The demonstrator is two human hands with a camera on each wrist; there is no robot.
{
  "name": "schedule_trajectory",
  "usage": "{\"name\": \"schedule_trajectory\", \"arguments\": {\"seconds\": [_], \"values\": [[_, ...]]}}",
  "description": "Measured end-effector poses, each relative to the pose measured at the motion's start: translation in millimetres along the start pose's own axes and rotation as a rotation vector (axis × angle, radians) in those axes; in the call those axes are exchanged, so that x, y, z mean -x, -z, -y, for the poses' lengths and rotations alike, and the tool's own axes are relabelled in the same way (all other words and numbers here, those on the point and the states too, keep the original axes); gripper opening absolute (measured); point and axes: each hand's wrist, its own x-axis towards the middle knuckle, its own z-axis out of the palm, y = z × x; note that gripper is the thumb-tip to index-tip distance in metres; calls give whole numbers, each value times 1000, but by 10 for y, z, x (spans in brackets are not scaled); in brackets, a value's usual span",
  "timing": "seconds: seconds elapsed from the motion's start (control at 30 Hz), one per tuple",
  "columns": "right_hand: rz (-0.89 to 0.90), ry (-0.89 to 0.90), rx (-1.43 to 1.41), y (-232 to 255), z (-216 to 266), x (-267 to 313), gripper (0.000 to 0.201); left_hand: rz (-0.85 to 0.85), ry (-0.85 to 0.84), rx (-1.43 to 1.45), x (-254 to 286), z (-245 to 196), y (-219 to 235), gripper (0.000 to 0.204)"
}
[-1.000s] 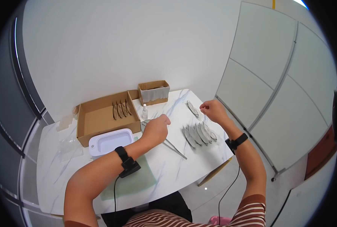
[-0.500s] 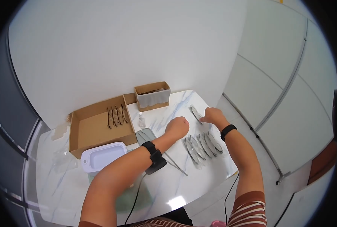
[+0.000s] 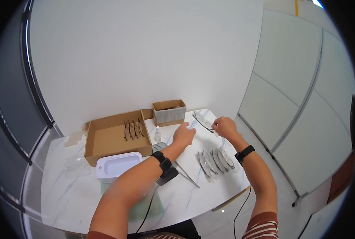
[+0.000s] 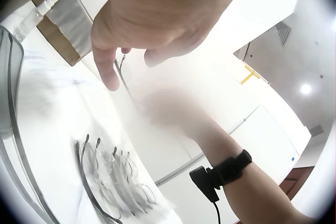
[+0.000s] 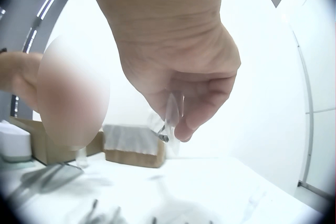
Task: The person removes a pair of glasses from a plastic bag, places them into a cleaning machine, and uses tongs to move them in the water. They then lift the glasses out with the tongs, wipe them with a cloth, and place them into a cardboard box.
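Between its fingertips my right hand [image 3: 225, 126] pinches one end of a pair of glasses in clear wrapping [image 3: 202, 121], near the table's back right edge. In the right wrist view, the wrapped piece [image 5: 170, 116] hangs under the curled fingers of the right hand [image 5: 184, 71]. My left hand [image 3: 184, 135] hovers left of these glasses, holding nothing; the left wrist view shows the left hand [image 4: 157, 19] with thumb and fingers apart. Several other wrapped glasses [image 3: 215, 163] lie in a row nearer me.
On the left, an open cardboard box [image 3: 105, 139] holds several glasses. A white basin [image 3: 119, 165] stands before it, over a green cloth [image 3: 151, 207]. A small bottle [image 3: 158, 135], a smaller box [image 3: 169, 115] with grey cloth and long grey tongs-like strips [image 3: 187, 175] are nearby.
My right hand has taken hold of the separate wrapped glasses, which have shifted and turned slightly. My left hand has moved right from beside the bottle, and its fingers have loosened.
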Motion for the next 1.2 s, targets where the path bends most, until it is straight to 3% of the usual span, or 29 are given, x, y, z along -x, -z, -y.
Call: {"name": "schedule_trajectory", "arguments": {"seconds": [0.03,0.1,0.23,0.3,0.33,0.47,0.57,0.63,0.77,0.83,0.9,1.03,1.2], "values": [[-5,6,2,88,104,66,18,-5,-6,3,32,-16,62,59],[21,95,-152,232,312,210,20,-230,-221,-43,132,-55,194,69],[89,163,-286,481,800,547,21,-210,-140,91,715,-424,669,70],[145,225,-426,557,1012,732,22,-92,-150,229,957,-428,936,61],[187,236,-478,555,1081,779,21,-26,-148,200,1056,-416,1083,45],[285,269,-583,639,1514,1030,21,-81,-246,155,1587,-279,1526,22],[285,336,-770,487,1830,1149,21,-191,-269,236,1935,-69,1903,24],[78,298,-1003,323,2020,1217,22,-278,-277,288,2160,80,2137,22],[148,285,-1163,-91,2300,1330,21,-520,-267,354,2452,394,2551,24],[188,338,-1186,-230,2483,1366,19,-545,-215,407,2503,577,2673,25],[158,518,-1055,-379,2603,1350,18,-555,-200,440,2573,645,2718,27],[345,398,-1153,-452,2738,1373,16,-559,-169,532,2595,811,2744,26],[381,395,-1182,-544,2724,1373,21,-547,-135,571,2538,950,2720,28]]}}
